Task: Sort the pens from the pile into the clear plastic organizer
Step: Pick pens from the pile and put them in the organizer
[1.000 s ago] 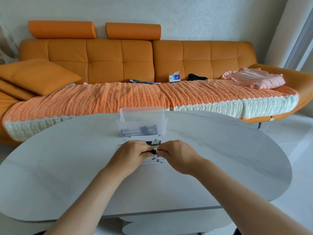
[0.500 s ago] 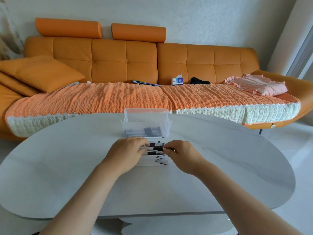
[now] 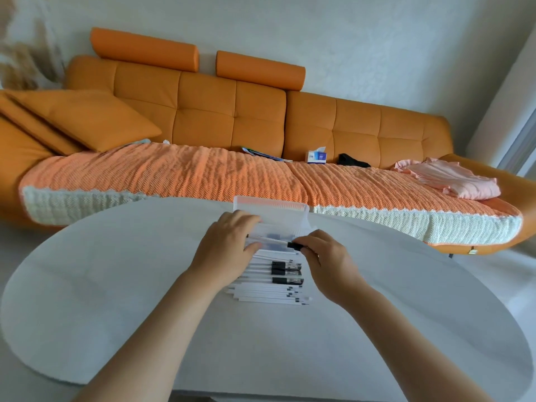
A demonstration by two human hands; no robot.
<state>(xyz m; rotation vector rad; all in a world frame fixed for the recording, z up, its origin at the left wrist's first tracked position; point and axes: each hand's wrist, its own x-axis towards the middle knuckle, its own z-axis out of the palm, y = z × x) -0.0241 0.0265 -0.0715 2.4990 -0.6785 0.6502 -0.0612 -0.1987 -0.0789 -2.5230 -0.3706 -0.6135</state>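
The worktop (image 3: 116, 285) was a pale, rounded slab. The clear plastic organizer (image 3: 290, 211) stood near its far edge, roughly centred. Dark pen parts showed faintly through the organizer's front wall.

The pile of pens (image 3: 269, 288) lay flat on the worktop directly in front of the organizer, on the person's side. The pens in it ran parallel, left to right. Most had white barrels, and several showed black sections towards their right ends.

Both hands held a single pen (image 3: 275, 241) level, left to right, across the organizer's front wall and above the far edge of the pile. The pen had a white barrel and a black cap at its right end. Whether it was inside the organizer or just in front of the wall could not be determined.

The left hand (image 3: 224, 250) covered the pen's left end. Its fingers (image 3: 246, 220) were curled at the organizer's left front corner, with the thumb under the barrel, pinching the pen. The right hand (image 3: 324, 256) gripped the black cap. Its fingers (image 3: 311, 237) were bent and pressed against the thumb around the cap.

Beyond the worktop stood an orange sofa (image 3: 261, 117) with an orange knitted cover (image 3: 174, 175) on its seat. A tissue box (image 3: 316, 156), a black item (image 3: 352, 161) and a folded pink garment (image 3: 452, 181) lay on the seat. An orange cushion (image 3: 95, 120) rested at the left end.
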